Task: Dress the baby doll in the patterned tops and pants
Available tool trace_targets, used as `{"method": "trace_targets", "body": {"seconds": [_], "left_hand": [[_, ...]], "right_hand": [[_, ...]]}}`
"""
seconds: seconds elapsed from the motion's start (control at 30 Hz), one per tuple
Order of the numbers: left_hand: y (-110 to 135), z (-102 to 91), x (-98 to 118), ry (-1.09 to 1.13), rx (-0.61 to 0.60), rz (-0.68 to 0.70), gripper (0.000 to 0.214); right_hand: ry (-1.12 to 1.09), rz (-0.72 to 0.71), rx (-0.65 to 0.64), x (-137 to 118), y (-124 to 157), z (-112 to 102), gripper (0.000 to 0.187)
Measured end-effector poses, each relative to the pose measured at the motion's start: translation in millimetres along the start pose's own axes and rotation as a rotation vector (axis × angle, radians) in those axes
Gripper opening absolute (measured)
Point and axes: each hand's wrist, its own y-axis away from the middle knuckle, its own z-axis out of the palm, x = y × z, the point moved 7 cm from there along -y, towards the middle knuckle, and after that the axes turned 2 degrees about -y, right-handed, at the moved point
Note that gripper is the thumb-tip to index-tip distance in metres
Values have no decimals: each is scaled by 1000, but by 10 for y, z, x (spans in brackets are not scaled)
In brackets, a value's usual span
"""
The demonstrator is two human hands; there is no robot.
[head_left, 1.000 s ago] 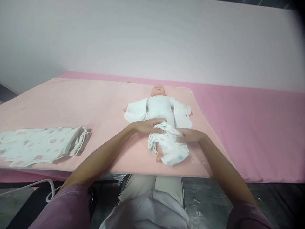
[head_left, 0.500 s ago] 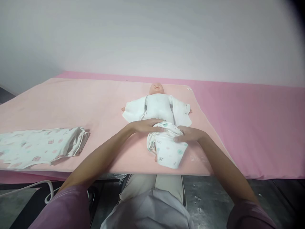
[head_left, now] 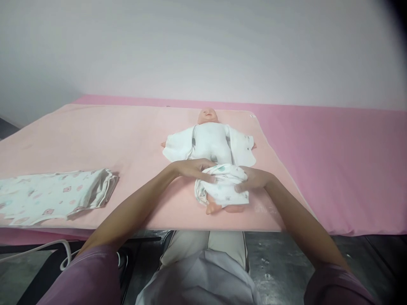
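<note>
A baby doll (head_left: 211, 137) lies on its back, head away from me, with a white garment over its spread arms. A white printed baby garment (head_left: 226, 185) is bunched around its lower legs, with both bare feet (head_left: 213, 207) showing below the hem. My left hand (head_left: 199, 168) is closed on the bunched cloth at the left, thumb on top and fingers partly hidden behind it. On the right side, my right hand (head_left: 252, 179) grips the same garment, its thumb pressing on the front.
A folded printed baby cloth (head_left: 57, 195) lies at the left near the front edge. Beneath the doll is a peach mat (head_left: 136, 135) over a pink cover (head_left: 333, 169). A white cable (head_left: 68, 254) hangs below the table at the left. A plain wall stands behind.
The lower part of the printed garment has drawn up and gathered, uncovering the doll's feet. Both my hands keep their hold, nearly in the same place.
</note>
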Motion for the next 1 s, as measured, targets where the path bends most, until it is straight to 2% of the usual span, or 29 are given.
{"method": "trace_targets", "body": {"seconds": [0.1,0.2,0.33,0.4,0.5,0.57,0.63,0.7,0.77,0.83,0.87,0.93,1.0], "left_hand": [[9,84,7,1,-79,-65,48],[24,74,7,-39,-32,-133,48],[30,52,64,-42,-22,-69,50],[34,36,67,-30,-40,-30,51],[49,1,31,-14,-33,-21,52],[67,12,37,1,-16,-15,55],[87,62,85,29,20,-10,55],[105,138,160,38,90,-21,54],[116,225,242,1,180,-43,52],[114,307,311,-78,257,-75,47],[105,351,332,-122,273,-96,43],[68,459,339,-224,231,-155,38],[20,559,321,-383,162,-223,39]], "right_hand": [[-38,-64,147,-13,-43,-56,72],[-86,-41,214,48,-87,-43,75],[-81,21,279,147,-62,-104,70],[-58,34,242,156,-39,-129,72],[-12,-18,88,45,-29,-81,85],[35,-43,82,-68,-23,-56,85],[59,-62,229,-187,4,-55,71],[80,-79,492,-287,90,-18,50],[145,-70,795,-337,243,140,29],[223,-43,1061,-334,418,446,14],[246,-28,1148,-305,487,638,12],[265,19,1240,-185,577,1008,16],[314,109,1325,-22,677,1258,22]]}}
